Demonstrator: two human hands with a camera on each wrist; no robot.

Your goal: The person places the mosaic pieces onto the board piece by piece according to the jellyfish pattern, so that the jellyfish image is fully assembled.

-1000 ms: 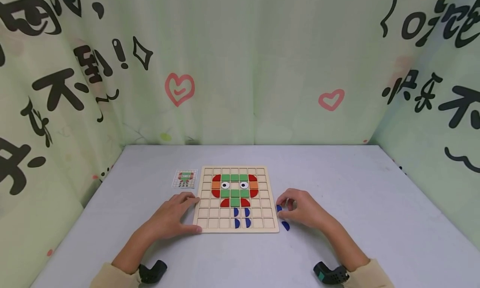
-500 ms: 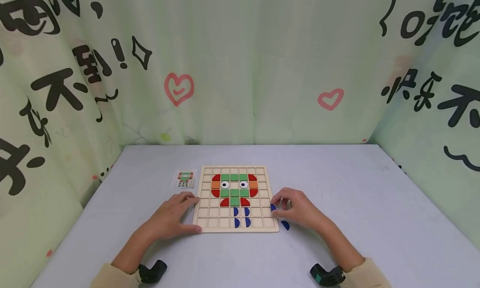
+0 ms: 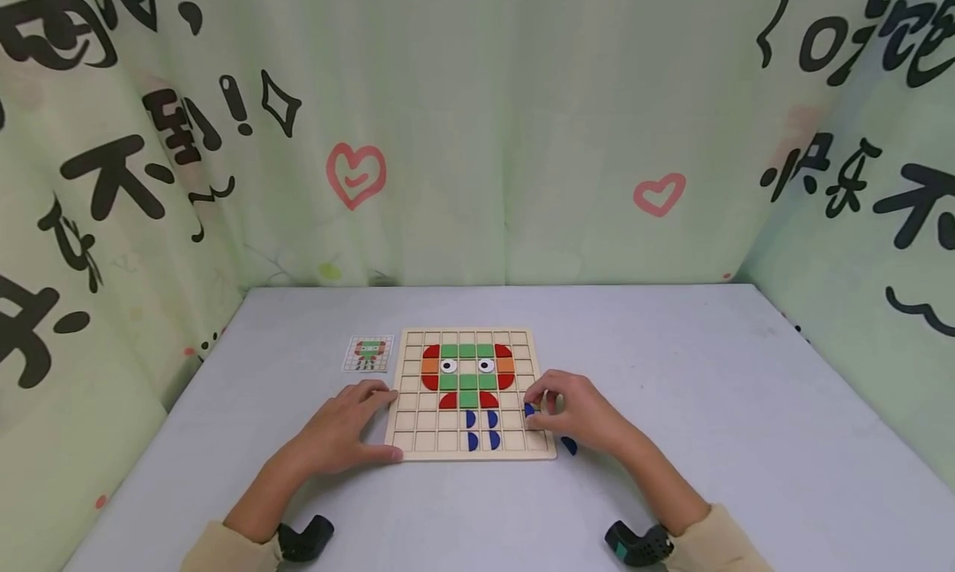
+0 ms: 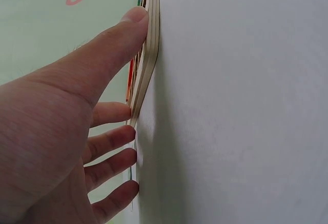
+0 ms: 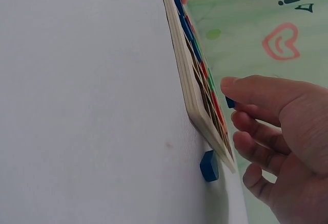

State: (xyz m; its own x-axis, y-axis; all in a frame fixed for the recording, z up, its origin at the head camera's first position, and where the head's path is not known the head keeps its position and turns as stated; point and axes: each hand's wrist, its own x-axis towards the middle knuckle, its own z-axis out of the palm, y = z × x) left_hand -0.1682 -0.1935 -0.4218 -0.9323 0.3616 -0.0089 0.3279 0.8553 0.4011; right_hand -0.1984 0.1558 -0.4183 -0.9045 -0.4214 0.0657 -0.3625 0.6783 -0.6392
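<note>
A wooden grid board (image 3: 418, 445) lies on the table, bearing red, green, orange and blue pieces and two eye pieces that form a figure. My left hand (image 3: 339, 431) rests at the board's left side, thumb and fingertips at its edge. In the left wrist view the thumb (image 4: 115, 39) lies along the board's rim. My right hand (image 3: 578, 410) pinches a blue half-round piece (image 3: 530, 409) over the board's right columns. The right wrist view shows that blue piece (image 5: 230, 102) between thumb and finger. Another blue half-round piece (image 3: 569, 445) lies on the table beside the board's right edge, partly below the wrist.
A small picture card (image 3: 369, 354) of a similar figure on a grid lies left of the board. The white table (image 3: 671, 348) reaches back to a pale green curtain (image 3: 462, 141) with writing and hearts.
My right hand has moved left, carrying the pinched blue piece from beside the board's right edge to over its right columns. The left hand stays in place.
</note>
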